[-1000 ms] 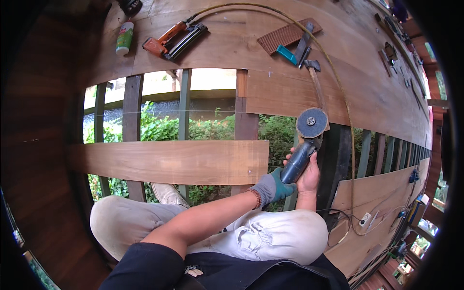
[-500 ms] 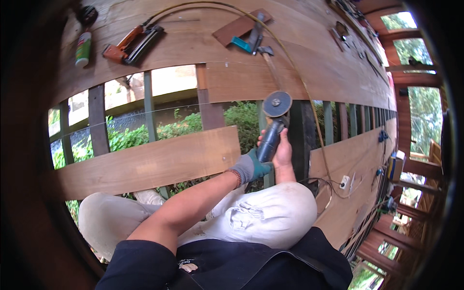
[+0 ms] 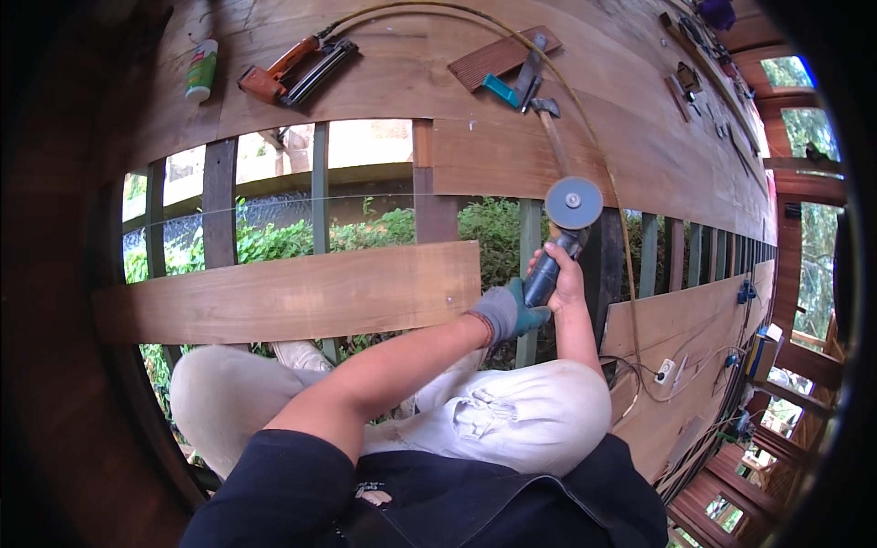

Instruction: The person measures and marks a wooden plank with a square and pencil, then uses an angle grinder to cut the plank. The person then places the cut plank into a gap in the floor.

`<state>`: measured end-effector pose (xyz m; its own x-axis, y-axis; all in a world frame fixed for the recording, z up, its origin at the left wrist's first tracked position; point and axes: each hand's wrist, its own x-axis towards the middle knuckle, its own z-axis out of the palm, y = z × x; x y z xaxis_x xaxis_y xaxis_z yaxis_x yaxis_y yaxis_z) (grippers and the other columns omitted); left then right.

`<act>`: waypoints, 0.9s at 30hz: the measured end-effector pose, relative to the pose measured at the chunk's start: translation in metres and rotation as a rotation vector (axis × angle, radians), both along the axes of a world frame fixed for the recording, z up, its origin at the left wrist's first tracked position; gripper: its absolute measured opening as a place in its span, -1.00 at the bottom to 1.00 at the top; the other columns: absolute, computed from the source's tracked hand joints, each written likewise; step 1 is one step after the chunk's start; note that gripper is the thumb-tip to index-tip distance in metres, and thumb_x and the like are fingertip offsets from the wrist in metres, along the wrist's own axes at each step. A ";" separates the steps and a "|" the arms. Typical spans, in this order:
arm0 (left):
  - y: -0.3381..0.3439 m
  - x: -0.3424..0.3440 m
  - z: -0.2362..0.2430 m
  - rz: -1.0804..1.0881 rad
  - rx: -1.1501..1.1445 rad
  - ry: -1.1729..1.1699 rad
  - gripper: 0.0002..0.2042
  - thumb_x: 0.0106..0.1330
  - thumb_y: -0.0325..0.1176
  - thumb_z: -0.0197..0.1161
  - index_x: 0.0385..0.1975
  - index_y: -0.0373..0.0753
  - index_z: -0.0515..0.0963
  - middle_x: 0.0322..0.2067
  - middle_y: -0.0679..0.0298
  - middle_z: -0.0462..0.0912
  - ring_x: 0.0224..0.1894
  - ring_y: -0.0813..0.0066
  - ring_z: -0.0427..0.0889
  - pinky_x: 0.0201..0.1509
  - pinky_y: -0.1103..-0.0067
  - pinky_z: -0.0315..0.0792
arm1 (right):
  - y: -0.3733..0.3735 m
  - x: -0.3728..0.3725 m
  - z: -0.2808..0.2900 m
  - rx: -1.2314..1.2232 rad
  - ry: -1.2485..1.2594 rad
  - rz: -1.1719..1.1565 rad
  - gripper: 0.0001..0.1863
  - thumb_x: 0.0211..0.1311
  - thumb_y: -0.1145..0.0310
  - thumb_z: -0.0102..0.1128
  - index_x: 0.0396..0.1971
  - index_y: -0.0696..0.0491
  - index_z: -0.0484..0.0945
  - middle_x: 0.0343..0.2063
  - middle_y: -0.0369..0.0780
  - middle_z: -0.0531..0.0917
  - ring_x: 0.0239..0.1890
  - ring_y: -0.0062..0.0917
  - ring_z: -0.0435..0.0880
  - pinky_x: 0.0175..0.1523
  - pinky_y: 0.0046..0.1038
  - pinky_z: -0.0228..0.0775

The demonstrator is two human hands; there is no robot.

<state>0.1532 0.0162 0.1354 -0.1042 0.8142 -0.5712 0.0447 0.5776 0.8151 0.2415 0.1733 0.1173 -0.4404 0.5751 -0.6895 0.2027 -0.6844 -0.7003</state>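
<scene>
An angle grinder (image 3: 543, 278) with a dark body and a round blue-grey disc (image 3: 574, 203) is held over the gap between the boards, disc end pointing away from me. My left hand (image 3: 523, 314), in a grey and teal glove, is closed around the rear of the body. Bare, my right hand (image 3: 568, 281) wraps the body's right side nearer the disc, its thumb along the top. Just beyond the disc lies a hammer-like tool (image 3: 552, 128) with a wooden handle. A loose-looking plank (image 3: 301, 294) spans the joists to the left of my hands.
Open gaps between joists (image 3: 219, 201) show plants below. On the far boards lie an orange nail gun (image 3: 297, 75), a green and white bottle (image 3: 202, 71), a teal-handled square (image 3: 513, 89) and a brown board piece (image 3: 475, 62). A yellowish hose (image 3: 614, 173) runs past the grinder. A white socket (image 3: 665, 371) sits right.
The whole view has swung, so things appear further right. The disc's face is turned more toward me and looks lighter. My right thumb has come over the grinder's body.
</scene>
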 end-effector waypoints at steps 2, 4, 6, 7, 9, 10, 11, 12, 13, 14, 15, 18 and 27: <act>0.006 -0.031 0.006 -0.191 0.040 -0.043 -0.20 0.19 0.29 0.25 0.19 -0.34 0.45 -0.05 -0.12 0.70 0.00 -0.01 0.70 0.14 0.28 0.51 | 0.020 -0.010 0.009 0.054 -0.029 0.049 -0.72 0.11 0.31 0.42 -0.30 0.14 0.56 -0.47 -0.17 0.66 -0.49 -0.43 0.71 -0.34 -0.37 0.62; -0.003 -0.075 0.009 -0.301 -0.039 0.250 -0.22 0.23 0.28 0.22 0.26 -0.27 0.44 0.04 -0.12 0.65 0.11 0.01 0.65 0.22 0.30 0.48 | 0.031 -0.021 0.016 0.087 -0.047 0.120 -0.74 0.10 0.33 0.42 -0.32 0.13 0.56 -0.49 -0.18 0.66 -0.49 -0.45 0.70 -0.36 -0.39 0.61; -0.033 -0.139 0.004 -0.262 -0.181 0.499 -0.29 0.28 0.21 0.20 0.27 -0.22 0.44 0.13 -0.09 0.61 0.16 0.00 0.62 0.26 0.27 0.46 | 0.040 -0.026 0.030 0.123 -0.089 0.191 -0.75 0.07 0.35 0.43 -0.34 0.14 0.56 -0.49 -0.18 0.67 -0.50 -0.46 0.70 -0.37 -0.40 0.60; -0.050 -0.173 -0.002 -0.225 -0.223 0.633 -0.32 0.29 0.19 0.20 0.26 -0.21 0.44 0.14 -0.11 0.59 0.16 -0.02 0.60 0.27 0.24 0.45 | 0.042 -0.025 0.037 0.111 -0.118 0.234 -0.74 0.06 0.35 0.44 -0.34 0.14 0.56 -0.49 -0.19 0.67 -0.50 -0.47 0.70 -0.37 -0.40 0.60; -0.090 -0.224 -0.021 -0.062 -0.351 0.907 -0.33 0.31 0.17 0.18 0.27 -0.20 0.39 0.21 -0.04 0.52 0.26 0.00 0.50 0.38 0.23 0.32 | 0.045 -0.029 0.045 0.151 -0.154 0.272 -0.75 0.05 0.38 0.43 -0.32 0.16 0.57 -0.48 -0.19 0.67 -0.47 -0.47 0.71 -0.33 -0.41 0.59; -0.105 -0.242 -0.034 -0.015 -0.411 1.017 -0.31 0.34 0.19 0.13 0.29 -0.22 0.36 0.24 -0.03 0.49 0.31 0.00 0.45 0.45 0.13 0.19 | 0.047 -0.033 0.046 0.206 -0.167 0.309 -0.75 0.05 0.39 0.42 -0.32 0.16 0.57 -0.48 -0.19 0.67 -0.46 -0.48 0.71 -0.32 -0.42 0.59; -0.117 -0.253 -0.048 0.059 -0.454 1.075 -0.33 0.37 0.19 0.07 0.30 -0.21 0.36 0.25 -0.05 0.48 0.31 -0.01 0.45 0.47 0.05 0.10 | 0.049 -0.036 0.046 0.248 -0.201 0.355 -0.75 0.04 0.40 0.42 -0.31 0.16 0.57 -0.47 -0.20 0.67 -0.45 -0.49 0.70 -0.31 -0.43 0.58; -0.127 -0.257 -0.063 0.164 -0.448 1.091 -0.35 0.39 0.18 0.06 0.30 -0.20 0.35 0.24 -0.06 0.47 0.27 -0.04 0.49 0.42 0.07 0.19 | 0.048 -0.040 0.043 0.301 -0.211 0.387 -0.76 0.05 0.41 0.42 -0.32 0.16 0.57 -0.47 -0.21 0.67 -0.46 -0.50 0.70 -0.32 -0.44 0.57; -0.132 -0.262 -0.076 0.210 -0.484 1.062 -0.37 0.40 0.16 0.05 0.29 -0.19 0.34 0.24 -0.07 0.47 0.22 -0.07 0.53 0.37 0.08 0.27 | 0.046 -0.044 0.040 0.358 -0.230 0.406 -0.77 0.05 0.42 0.42 -0.32 0.15 0.57 -0.47 -0.22 0.67 -0.46 -0.51 0.69 -0.33 -0.44 0.56; -0.132 -0.265 -0.087 0.288 -0.459 1.062 -0.37 0.40 0.16 0.04 0.28 -0.19 0.33 0.21 -0.06 0.49 0.19 -0.05 0.56 0.35 0.07 0.29 | 0.043 -0.049 0.037 0.427 -0.275 0.421 -0.77 0.05 0.42 0.41 -0.32 0.14 0.57 -0.47 -0.23 0.67 -0.47 -0.52 0.69 -0.33 -0.45 0.55; -0.136 -0.261 -0.096 0.316 -0.477 1.020 -0.38 0.41 0.16 0.04 0.28 -0.20 0.31 0.19 -0.04 0.50 0.16 -0.04 0.59 0.33 0.07 0.31 | 0.036 -0.051 0.033 0.422 -0.255 0.416 -0.78 0.05 0.43 0.41 -0.33 0.13 0.57 -0.47 -0.23 0.67 -0.47 -0.53 0.69 -0.34 -0.45 0.54; -0.159 -0.239 -0.108 0.428 -0.546 0.826 -0.42 0.39 0.14 0.09 0.19 -0.20 0.31 0.07 -0.01 0.58 0.04 -0.02 0.66 0.20 0.10 0.40 | 0.010 -0.053 0.029 0.383 -0.280 0.428 -0.82 0.06 0.44 0.39 -0.34 0.09 0.58 -0.47 -0.26 0.67 -0.48 -0.56 0.68 -0.37 -0.45 0.51; -0.196 -0.179 -0.122 0.477 -0.509 1.025 -0.60 0.37 0.05 0.10 -0.14 -0.21 0.50 -0.19 0.05 0.71 -0.05 0.04 0.65 0.44 0.08 0.08 | -0.048 -0.063 0.005 0.385 -0.323 0.422 -0.79 0.05 0.46 0.42 -0.33 0.10 0.56 -0.47 -0.26 0.66 -0.50 -0.53 0.69 -0.39 -0.48 0.53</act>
<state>-0.0259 -0.1802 0.0130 -0.9141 0.2821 -0.2914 0.2278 0.9516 0.2064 0.1788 0.1256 0.1225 -0.4873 0.6307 -0.6039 0.6400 -0.2125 -0.7384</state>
